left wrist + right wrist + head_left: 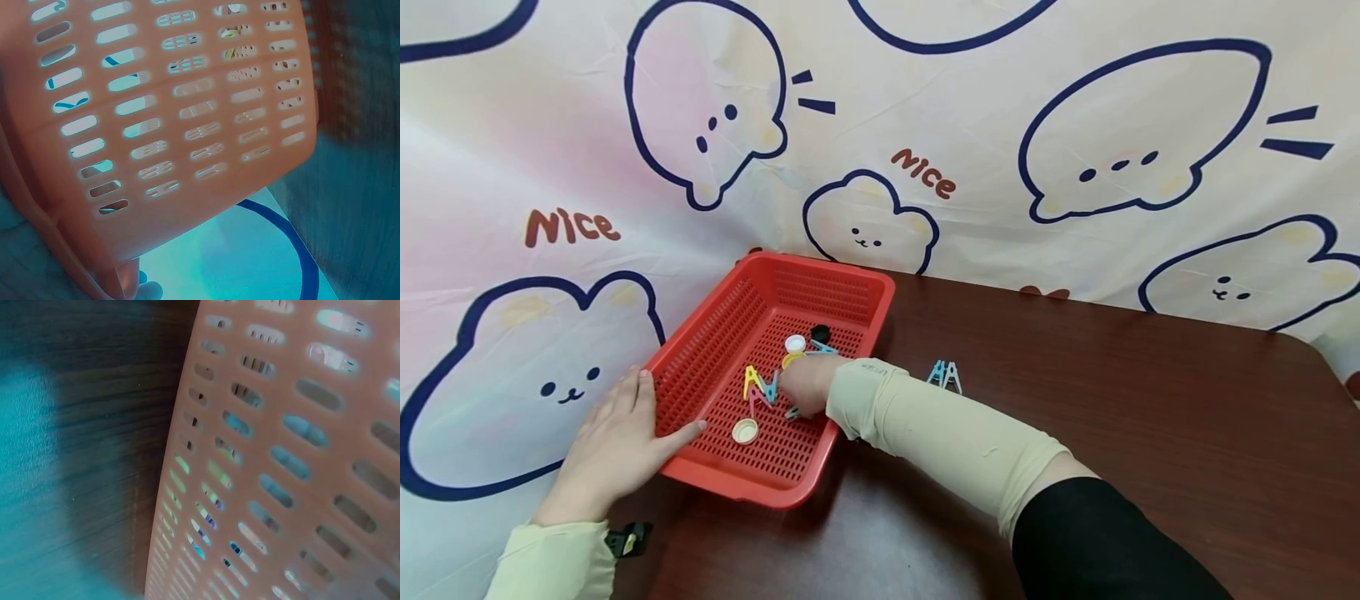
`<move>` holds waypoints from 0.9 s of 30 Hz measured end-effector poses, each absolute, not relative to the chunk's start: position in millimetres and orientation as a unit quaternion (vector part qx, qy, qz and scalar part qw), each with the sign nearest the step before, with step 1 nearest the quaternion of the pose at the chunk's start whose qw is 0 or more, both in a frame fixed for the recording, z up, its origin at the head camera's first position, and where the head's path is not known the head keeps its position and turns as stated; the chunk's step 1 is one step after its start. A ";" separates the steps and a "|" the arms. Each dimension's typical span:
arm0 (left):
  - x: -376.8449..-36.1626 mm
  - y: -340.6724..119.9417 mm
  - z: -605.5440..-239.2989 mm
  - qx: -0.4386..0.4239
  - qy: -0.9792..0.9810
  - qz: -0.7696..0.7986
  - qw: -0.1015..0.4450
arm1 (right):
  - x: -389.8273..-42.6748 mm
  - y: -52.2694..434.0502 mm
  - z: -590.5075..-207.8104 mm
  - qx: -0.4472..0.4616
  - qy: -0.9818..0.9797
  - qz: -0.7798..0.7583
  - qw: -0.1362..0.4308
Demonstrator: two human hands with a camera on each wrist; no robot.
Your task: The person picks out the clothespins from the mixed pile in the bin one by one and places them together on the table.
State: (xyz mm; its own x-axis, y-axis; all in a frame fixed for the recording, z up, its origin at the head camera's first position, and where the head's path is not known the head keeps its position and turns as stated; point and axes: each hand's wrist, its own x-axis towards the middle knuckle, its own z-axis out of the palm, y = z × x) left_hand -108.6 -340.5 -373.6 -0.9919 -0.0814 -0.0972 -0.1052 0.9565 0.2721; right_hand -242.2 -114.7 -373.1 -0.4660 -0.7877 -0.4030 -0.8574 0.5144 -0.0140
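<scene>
A red plastic basket [850, 263] with slotted walls stands on the table. My left hand [621, 442] rests at its near left corner, fingers straight along the outer side and thumb over the near rim. My right hand [808, 385] reaches down inside, its fingertips mostly hidden, so I cannot tell what they grip. A teal clothespin [793, 412] shows just below that hand. Left of it lie yellow [751, 379], blue [771, 388] and pink clothespins [757, 400]. Another blue clothespin [823, 347] lies behind the hand. Both wrist views show mainly the basket's slotted outside [187, 87].
Inside the basket are a white cap [795, 342], a black cap [821, 333], a yellow cap [790, 359] and a cream cap [745, 431]. Two blue clothespins [936, 373] sit on the dark wooden table [1150, 417], right of the basket. A printed cloth [977, 108] hangs behind.
</scene>
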 end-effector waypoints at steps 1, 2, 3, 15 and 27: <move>-108.3 -340.6 -373.9 -0.048 0.988 0.139 0.043 | -242.6 -115.3 -373.4 -0.487 0.851 0.081 0.181; -108.0 -340.7 -374.1 -0.049 0.988 0.140 0.044 | -243.2 -115.7 -374.2 -0.488 0.851 0.062 0.182; -107.7 -340.7 -374.3 -0.049 0.988 0.140 0.045 | -244.2 -116.3 -375.0 -0.492 0.850 0.046 0.183; -107.4 -340.2 -375.1 -0.050 0.988 0.140 0.052 | -264.3 -113.6 -376.2 -0.379 0.806 -0.346 0.294; -108.9 -340.4 -373.2 -0.047 0.988 0.139 0.044 | -273.6 -107.5 -362.8 -0.170 0.597 -0.680 0.390</move>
State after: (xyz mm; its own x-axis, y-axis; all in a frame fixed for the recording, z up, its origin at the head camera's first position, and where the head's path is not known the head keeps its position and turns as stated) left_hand -108.9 -340.4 -373.2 -0.9916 -0.0814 -0.1001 -0.1059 0.9569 0.2705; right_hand -273.6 -107.5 -362.8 -0.6379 -0.7337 -0.2341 0.3267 0.0174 -0.9450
